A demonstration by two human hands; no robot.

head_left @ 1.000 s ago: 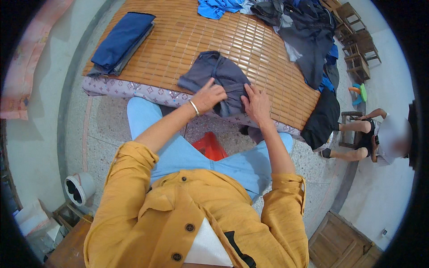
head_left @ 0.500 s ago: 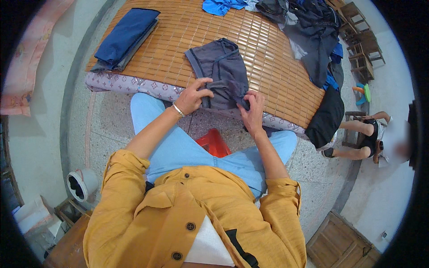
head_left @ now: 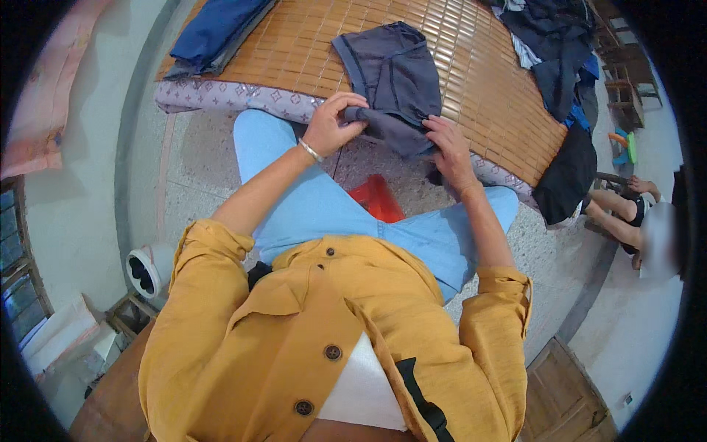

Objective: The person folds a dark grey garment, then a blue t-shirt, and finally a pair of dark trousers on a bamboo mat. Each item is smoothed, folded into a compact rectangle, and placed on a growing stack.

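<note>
**Mustard shirt [head_left: 283, 350], light-blue jeans [head_left: 324, 202]**

Shirt: loose, creased, long-sleeved. Sleeves [head_left: 501, 298] rolled into bunched cuffs [head_left: 213, 237]; narrow same-cloth tab [head_left: 529, 296] at the right cuff's outer edge. Buttons [head_left: 333, 352] round, dark brown. Flap pocket [head_left: 274, 298] on the left chest. Front partly open, white undershirt [head_left: 364, 387] in the gap. Black strap [head_left: 416, 383] with a dark buckle [head_left: 437, 420] over the right front. Jeans: plain pale denim, centre seam showing. Bracelet [head_left: 310, 152], left: thin, silvery.

On the bamboo mat [head_left: 300, 59], we have room to reach between the folded blue clothes [head_left: 219, 31] and the grey garment [head_left: 398, 70], and again between that garment and the dark clothes heap [head_left: 552, 48], while a black garment [head_left: 567, 177] obstructs the near right corner.
</note>
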